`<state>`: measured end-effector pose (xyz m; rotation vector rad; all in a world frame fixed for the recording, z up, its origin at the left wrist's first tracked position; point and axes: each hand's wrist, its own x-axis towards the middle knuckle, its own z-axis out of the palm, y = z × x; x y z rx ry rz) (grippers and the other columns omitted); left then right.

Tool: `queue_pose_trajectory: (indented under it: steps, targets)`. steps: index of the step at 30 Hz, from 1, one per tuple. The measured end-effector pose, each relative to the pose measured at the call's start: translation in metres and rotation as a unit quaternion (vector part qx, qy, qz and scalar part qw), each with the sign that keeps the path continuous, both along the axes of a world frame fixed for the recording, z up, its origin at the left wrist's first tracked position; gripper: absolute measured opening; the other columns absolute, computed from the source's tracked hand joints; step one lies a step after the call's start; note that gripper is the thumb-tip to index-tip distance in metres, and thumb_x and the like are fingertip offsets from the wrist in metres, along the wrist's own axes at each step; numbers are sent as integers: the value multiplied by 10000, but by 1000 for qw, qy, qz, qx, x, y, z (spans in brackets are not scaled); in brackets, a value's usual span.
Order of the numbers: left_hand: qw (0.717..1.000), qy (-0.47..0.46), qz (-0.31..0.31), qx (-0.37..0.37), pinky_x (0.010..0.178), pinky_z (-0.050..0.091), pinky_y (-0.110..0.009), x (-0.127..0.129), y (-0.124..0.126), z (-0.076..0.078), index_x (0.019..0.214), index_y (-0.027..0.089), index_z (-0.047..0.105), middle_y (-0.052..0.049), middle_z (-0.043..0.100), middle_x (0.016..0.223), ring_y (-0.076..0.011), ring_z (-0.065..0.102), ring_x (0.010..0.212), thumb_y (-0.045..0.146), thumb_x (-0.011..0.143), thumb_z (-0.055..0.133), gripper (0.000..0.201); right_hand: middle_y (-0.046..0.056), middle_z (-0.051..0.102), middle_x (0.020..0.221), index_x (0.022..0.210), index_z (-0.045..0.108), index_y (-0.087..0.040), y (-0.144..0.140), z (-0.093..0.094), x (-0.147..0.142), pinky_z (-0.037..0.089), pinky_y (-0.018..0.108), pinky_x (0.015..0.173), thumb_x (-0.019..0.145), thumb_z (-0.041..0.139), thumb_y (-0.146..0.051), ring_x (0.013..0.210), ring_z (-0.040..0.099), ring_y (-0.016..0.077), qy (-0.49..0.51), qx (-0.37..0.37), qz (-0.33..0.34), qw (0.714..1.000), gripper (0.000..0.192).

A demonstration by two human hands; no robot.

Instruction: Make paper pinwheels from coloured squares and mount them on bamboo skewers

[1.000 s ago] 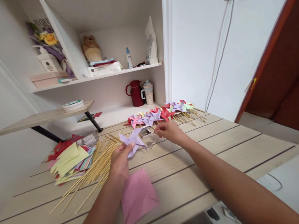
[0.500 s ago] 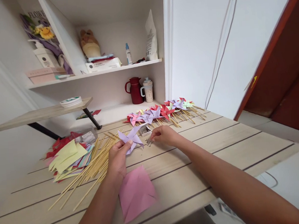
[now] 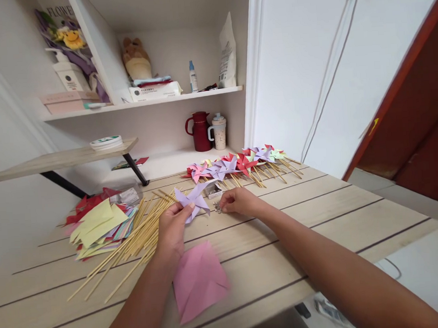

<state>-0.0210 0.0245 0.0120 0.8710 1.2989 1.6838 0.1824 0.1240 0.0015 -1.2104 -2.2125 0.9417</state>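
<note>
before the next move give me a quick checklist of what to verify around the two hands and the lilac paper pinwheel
1. Left hand holds the lilac folded paper pinwheel: ok, thumb pinches its lower edge.
2. Right hand reaches the small heap of silver metal pins: ok, fingertips are at the heap.
3. A pin actually pinched: cannot tell, too small.
4. Loose thin bamboo sticks within reach: ok, fanned out beside the left hand.
5. Pink paper square lies flat: ok, near the table edge, below the left wrist.
6. Finished paper pinwheels on sticks kept apart: ok, in a row behind the hands.
</note>
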Motion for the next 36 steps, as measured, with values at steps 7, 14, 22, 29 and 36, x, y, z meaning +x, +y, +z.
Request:
queue_pose_trajectory:
  steps: [7,14,22,29,36]
  targets:
    - [1000,12,-4,1,778,469,-297,1,-1,0,881,128,795,-91,781,876,-189,654,775,334,557,879,393,-7,730,747,811,770,-228,-4,-1,-10,381,244,602,726,767,-248,693,612,156,-28,22,-20,999,88]
    - [1000,3,1,-3,776,463,-285,0,0,-1,880,128,797,-89,781,885,-179,649,770,328,555,878,390,16,749,798,732,741,-204,-11,2,-17,394,249,653,756,687,-163,717,621,154,-52,37,-29,998,72]
    - [1000,-2,12,5,756,464,-281,0,0,-2,858,127,798,-86,776,877,-173,638,754,328,546,887,382,-23,641,621,732,718,-193,-18,12,-8,351,231,554,723,621,-126,564,504,116,-63,-92,109,988,118]
    - [1000,0,-7,12,772,470,-283,-1,3,-5,885,131,800,-97,782,916,-182,659,783,333,554,896,399,0,695,714,706,713,-194,-25,26,-11,378,239,609,755,668,-153,671,564,143,-128,-59,103,985,78]
    - [1000,2,-12,11,824,475,-304,-2,3,-6,924,131,795,-99,782,945,-199,667,832,333,577,893,413,-14,673,719,722,708,-195,-21,24,-10,369,227,592,730,765,-217,681,550,136,-116,-46,85,988,61]
